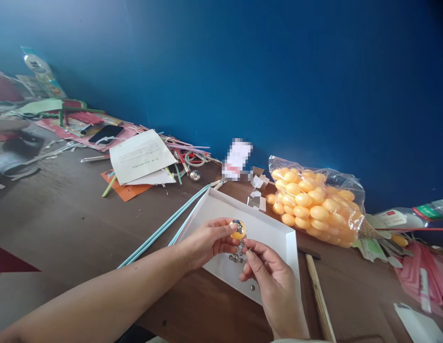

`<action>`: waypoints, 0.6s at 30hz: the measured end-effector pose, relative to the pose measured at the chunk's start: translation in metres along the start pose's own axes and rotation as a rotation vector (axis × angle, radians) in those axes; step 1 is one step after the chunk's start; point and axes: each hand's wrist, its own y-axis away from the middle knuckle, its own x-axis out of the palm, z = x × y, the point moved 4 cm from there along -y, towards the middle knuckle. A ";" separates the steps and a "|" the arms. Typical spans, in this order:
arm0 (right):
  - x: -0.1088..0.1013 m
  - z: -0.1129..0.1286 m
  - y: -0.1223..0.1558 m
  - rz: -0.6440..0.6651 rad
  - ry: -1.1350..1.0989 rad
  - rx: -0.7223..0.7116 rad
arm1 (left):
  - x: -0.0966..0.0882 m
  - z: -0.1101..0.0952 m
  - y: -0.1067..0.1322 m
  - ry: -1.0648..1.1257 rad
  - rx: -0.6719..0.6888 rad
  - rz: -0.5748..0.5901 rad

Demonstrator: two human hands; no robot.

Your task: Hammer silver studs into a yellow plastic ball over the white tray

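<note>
My left hand [207, 243] is closed around a small orange egg-shaped capsule [238, 230] with something shiny at its top, held over a shallow white tray [275, 233]. My right hand [269, 278] is just below it, its fingertips pinched by the capsule on something too small to make out. Several small metal balls [237, 257] lie in the tray under my hands, and one more ball [252, 287] lies apart near the tray's front edge.
A clear plastic bag of orange capsules [314, 205] lies behind the tray on the right. Two light blue cords [160, 229] run left of the tray. Papers [141, 156], straws, a phone [105, 134] and scraps crowd the back left. A wooden stick [319, 300] lies right.
</note>
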 end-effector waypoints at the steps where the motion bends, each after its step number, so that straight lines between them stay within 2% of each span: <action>1: 0.000 -0.003 -0.001 0.011 -0.018 0.007 | 0.000 0.000 0.000 -0.004 -0.002 0.007; 8: -0.005 -0.018 -0.003 -0.026 -0.180 0.014 | 0.001 0.002 0.000 -0.002 -0.006 0.003; 14: -0.008 -0.013 -0.002 -0.025 -0.440 0.021 | -0.001 0.002 -0.001 0.000 -0.017 -0.024; 18: -0.011 -0.011 -0.003 -0.043 -0.506 0.028 | 0.000 0.002 -0.001 -0.008 -0.019 -0.018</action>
